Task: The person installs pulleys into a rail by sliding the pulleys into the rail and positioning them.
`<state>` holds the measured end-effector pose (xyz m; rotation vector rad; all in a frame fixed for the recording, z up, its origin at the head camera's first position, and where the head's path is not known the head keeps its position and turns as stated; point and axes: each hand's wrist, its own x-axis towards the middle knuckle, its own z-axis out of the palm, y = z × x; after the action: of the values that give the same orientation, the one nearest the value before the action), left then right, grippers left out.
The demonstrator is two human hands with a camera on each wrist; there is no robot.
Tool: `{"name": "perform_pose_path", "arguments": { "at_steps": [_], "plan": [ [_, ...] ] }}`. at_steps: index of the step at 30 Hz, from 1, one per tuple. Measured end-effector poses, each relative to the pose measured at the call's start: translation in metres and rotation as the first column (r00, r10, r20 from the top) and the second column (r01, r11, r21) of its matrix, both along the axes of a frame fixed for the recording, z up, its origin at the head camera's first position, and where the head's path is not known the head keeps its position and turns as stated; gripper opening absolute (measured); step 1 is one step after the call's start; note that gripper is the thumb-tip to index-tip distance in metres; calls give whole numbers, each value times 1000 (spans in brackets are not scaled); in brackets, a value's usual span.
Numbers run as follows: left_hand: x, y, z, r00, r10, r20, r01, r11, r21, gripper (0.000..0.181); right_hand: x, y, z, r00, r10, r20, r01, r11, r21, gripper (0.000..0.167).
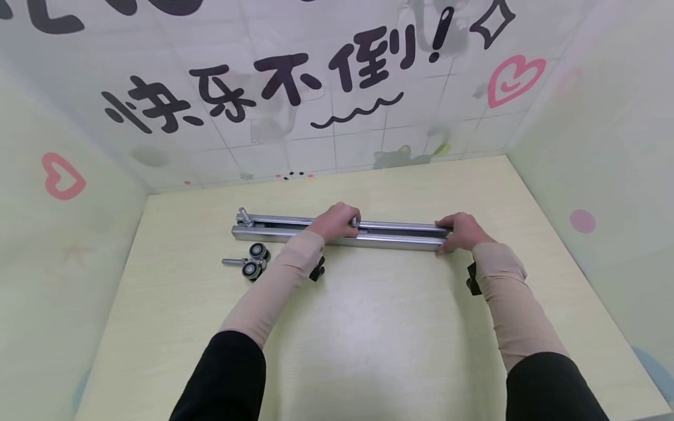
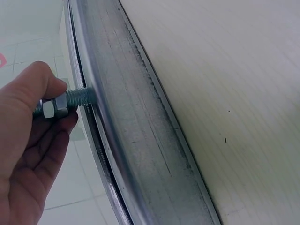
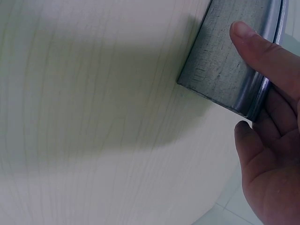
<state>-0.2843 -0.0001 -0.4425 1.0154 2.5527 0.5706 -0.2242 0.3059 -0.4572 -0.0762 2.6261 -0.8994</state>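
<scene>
A slotted metal rail [image 1: 400, 241] lies lengthwise across the table, its slot facing up. Out of the slot near its middle sticks a threaded bolt [image 2: 77, 97] with hex nuts. My left hand [image 1: 336, 222] pinches this bolt by its nuts between thumb and fingers; whatever it joins inside the rail is hidden. At the rail's right end, my right hand [image 1: 463, 231] grips the channel, its thumb [image 3: 255, 44] against the near side wall. Another bolt [image 1: 244, 216] stands tilted in the slot at the left end.
A loose roller trolley [image 1: 254, 263] with black-rimmed wheels and a threaded stem lies in front of the rail's left end. The pale wooden table [image 1: 368, 327] meets printed walls at the back and both sides.
</scene>
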Motion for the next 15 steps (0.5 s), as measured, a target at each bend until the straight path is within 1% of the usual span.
{"name": "perform_pose_path", "arguments": {
  "at_steps": [5,11,15],
  "plan": [
    [0,-2,-3,1000,0,-9,0,1000,17,18,0,-1,0,1000,-4,10,4,1000,-1,68],
    [1,-6,-12,1000,20,-20,-18,995,98,20,-1,0,0,1000,-7,23,7,1000,-2,69],
    [3,-7,-13,1000,17,-11,-16,996,89,21,-1,-1,2,1000,-3,17,3,1000,-9,69]
  ]
}}
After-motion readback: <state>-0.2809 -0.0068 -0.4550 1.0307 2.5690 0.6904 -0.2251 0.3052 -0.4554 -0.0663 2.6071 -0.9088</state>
